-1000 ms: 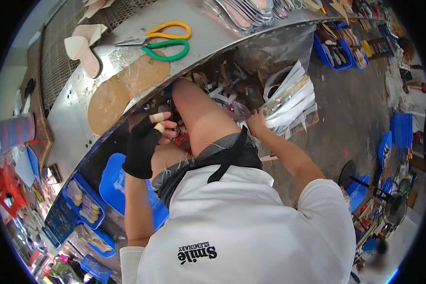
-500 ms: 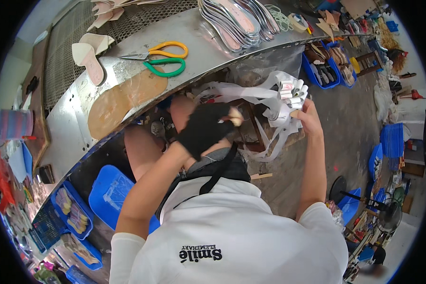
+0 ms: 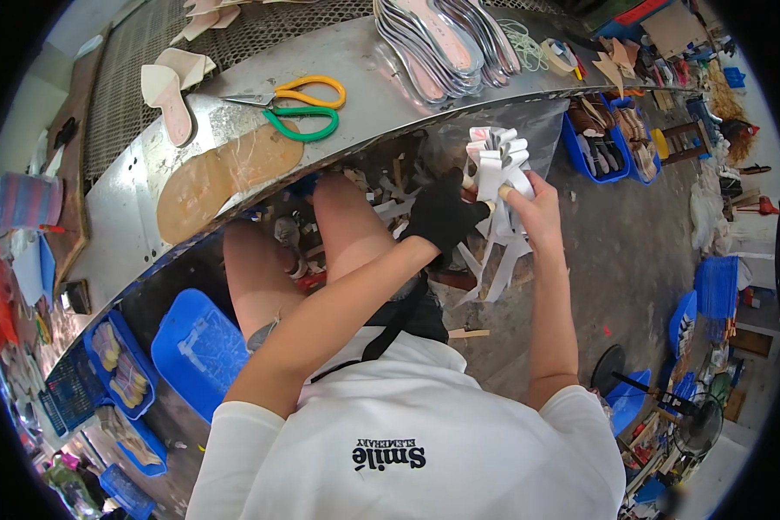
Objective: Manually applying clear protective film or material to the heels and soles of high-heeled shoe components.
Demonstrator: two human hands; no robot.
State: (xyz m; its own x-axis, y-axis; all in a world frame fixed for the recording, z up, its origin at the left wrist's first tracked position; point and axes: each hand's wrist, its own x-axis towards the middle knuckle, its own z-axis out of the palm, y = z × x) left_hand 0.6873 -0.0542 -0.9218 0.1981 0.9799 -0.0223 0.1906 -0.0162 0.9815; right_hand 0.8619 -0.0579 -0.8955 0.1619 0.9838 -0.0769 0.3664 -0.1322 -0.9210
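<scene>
A bundle of looped white strips point(image 3: 498, 163) is held up beyond the table edge, with loose tails hanging below. My right hand point(image 3: 537, 208), bare, is closed on its right side with the thumb toward me. My left hand point(image 3: 446, 215), in a black glove with bare fingertips, is closed at the bundle's left side, its fingertips pressed to the strips. The fingers behind the bundle are hidden. On the metal table point(image 3: 360, 78) lie scissors point(image 3: 299, 112) with one orange and one green handle, apart from both hands.
Stacked insoles point(image 3: 442, 39) stand at the table's edge, near a coil of pale cord point(image 3: 524, 43). A brown sole-shaped sheet point(image 3: 225, 184) lies left of the scissors. Blue bins point(image 3: 195, 347) stand on the floor at left, others at far right. A fan point(image 3: 698, 420) is at lower right.
My left hand has moved right and up to the white strips and closed on them. My right hand has shifted left with the bundle, and the strip stretching leftward has dropped.
</scene>
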